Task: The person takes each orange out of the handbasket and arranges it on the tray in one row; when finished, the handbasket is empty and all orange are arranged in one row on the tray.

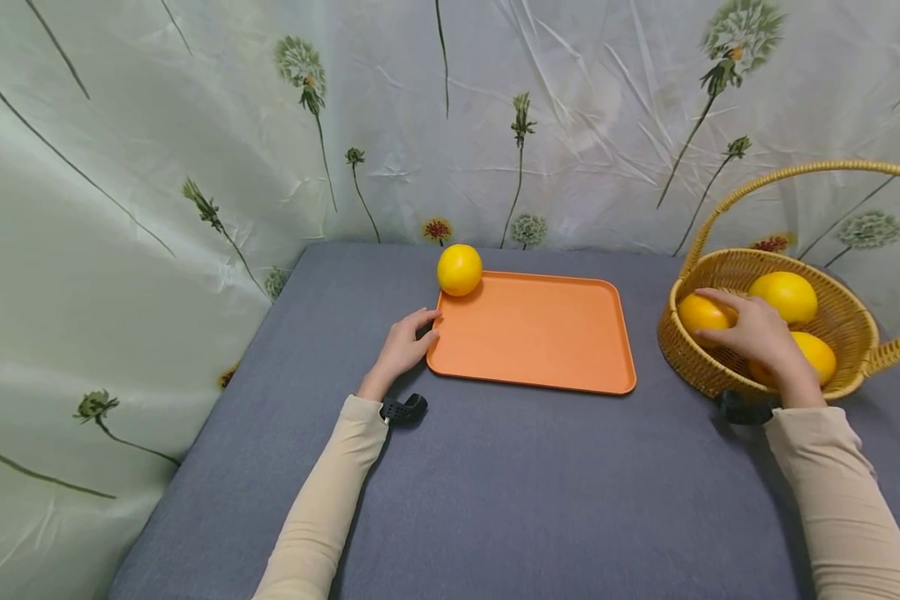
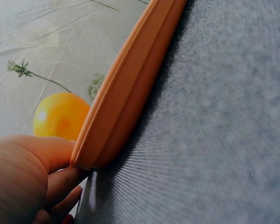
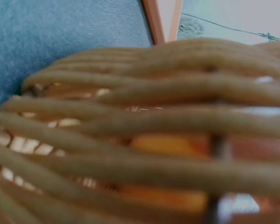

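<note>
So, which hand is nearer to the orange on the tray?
Left. The left hand touches the tray edge just below the orange; the right hand is far off inside the basket.

A grey cloth-covered surface (image 1: pixel 495 500) fills the foreground. Behind it and along its left edge hangs a pale, creased backdrop (image 1: pixel 120 208) printed with dandelion heads and thin stems; two small red flower prints sit low on it near the far edge. A black strap piece (image 1: pixel 405 409) lies near the surface's left edge.

light: bright, even | shadows: soft | wrist views: blurred close-up
</note>
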Tool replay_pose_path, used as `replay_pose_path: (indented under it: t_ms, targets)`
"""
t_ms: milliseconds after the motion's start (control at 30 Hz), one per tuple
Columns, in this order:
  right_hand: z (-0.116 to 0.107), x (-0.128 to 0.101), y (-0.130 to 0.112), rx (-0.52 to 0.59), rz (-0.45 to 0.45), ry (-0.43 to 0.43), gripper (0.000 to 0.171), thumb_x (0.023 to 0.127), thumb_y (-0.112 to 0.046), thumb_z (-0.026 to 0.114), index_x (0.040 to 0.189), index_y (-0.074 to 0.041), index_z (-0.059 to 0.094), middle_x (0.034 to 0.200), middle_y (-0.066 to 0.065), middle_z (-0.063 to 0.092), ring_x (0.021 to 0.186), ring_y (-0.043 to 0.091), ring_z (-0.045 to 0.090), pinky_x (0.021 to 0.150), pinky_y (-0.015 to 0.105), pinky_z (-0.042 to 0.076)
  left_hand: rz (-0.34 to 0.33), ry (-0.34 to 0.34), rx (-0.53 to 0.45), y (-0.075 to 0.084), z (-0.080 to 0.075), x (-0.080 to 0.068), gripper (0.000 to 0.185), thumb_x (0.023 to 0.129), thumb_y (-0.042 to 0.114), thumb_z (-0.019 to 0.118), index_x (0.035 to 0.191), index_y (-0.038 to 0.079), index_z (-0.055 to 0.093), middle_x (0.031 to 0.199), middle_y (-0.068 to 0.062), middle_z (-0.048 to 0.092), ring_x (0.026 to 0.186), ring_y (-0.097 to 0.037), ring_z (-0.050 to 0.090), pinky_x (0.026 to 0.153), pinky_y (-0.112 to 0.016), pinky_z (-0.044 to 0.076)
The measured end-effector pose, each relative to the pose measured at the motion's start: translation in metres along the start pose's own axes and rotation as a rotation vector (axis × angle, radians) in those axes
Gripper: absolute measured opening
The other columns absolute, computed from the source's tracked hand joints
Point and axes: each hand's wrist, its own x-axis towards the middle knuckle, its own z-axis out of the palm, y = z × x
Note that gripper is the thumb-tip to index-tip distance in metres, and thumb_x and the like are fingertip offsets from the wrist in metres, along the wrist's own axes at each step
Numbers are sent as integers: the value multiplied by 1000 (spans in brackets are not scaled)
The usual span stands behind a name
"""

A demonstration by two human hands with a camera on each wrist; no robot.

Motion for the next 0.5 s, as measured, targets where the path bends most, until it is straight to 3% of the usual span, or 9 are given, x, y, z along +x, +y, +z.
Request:
replay_pose_path:
  t_ms: [333,500]
  targets:
    - [2,-3,-4,50,69,120,64,79,-28,71,134,-3,48,118,39,51,92,46,50,69,45,35,0,2,1,0,1,0,41,93,15,54,132,6,53,141,-16,49,140,-30,35,116,-47,28]
    - [1,-7,-7,101,134,153,66,82,-35,67,138,-8,45,119,38,51,93,45,48,67,40,32,-4,1,-2,1,1,0,41,93,15,53,132,6,53,141,-16,49,140,-30,35,116,-47,28]
